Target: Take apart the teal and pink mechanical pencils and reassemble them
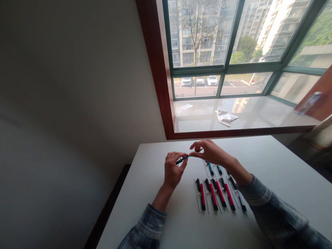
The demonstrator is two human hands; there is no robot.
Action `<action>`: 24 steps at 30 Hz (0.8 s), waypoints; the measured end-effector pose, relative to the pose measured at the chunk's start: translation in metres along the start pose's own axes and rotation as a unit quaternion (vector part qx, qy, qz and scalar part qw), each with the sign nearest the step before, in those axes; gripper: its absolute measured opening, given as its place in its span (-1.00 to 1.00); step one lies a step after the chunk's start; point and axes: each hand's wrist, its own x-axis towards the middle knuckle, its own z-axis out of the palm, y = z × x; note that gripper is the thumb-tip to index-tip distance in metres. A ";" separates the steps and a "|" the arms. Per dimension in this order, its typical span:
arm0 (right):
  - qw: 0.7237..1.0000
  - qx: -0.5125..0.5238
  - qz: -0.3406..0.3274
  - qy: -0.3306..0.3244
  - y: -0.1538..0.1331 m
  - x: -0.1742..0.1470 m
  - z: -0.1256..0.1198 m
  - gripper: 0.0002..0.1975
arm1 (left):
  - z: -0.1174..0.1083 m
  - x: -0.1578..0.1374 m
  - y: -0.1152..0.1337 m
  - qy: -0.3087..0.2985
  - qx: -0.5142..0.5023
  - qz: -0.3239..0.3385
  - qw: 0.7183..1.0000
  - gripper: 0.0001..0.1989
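My left hand [173, 169] pinches a slim teal-and-black pen barrel [183, 159] between thumb and fingers, tilted up to the right. At its upper right end is my right hand [204, 151], fingers closed on a small dark pen part [199, 150]. Whether that part touches the barrel I cannot tell. Both hands are above the white table [145, 193]. Below my right hand lie teal pen barrels [211, 169], partly hidden by the hand and forearm. Nearer me is a row of red-and-black pen barrels [202, 196], with black clip pieces [198, 185] and thin white refills [197, 197] beside them.
A dark pen barrel [242, 204] ends the row at the right. Behind the table, a window ledge with a red-brown frame [233, 130] holds a crumpled white cloth [225, 117], a flat white piece [186, 107] and a clear bottle [308, 103]. A wall stands at left.
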 end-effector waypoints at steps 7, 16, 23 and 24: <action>0.998 0.052 -0.022 -0.031 0.001 -0.003 -0.009 -0.89 | 0.000 -0.002 -0.004 0.002 -0.006 -0.005 1.000 -0.89; 0.999 0.037 -0.004 -0.026 0.001 0.000 -0.004 -0.83 | 0.002 -0.002 -0.006 0.003 0.006 0.006 1.000 -0.89; 0.997 -0.034 0.064 -0.038 -0.003 0.000 -0.003 -0.56 | 0.002 -0.001 -0.007 0.001 0.012 0.010 1.000 -0.89; 0.997 -0.021 0.060 -0.042 -0.003 0.000 -0.004 -0.59 | 0.002 -0.002 -0.007 0.000 0.012 0.008 1.000 -0.89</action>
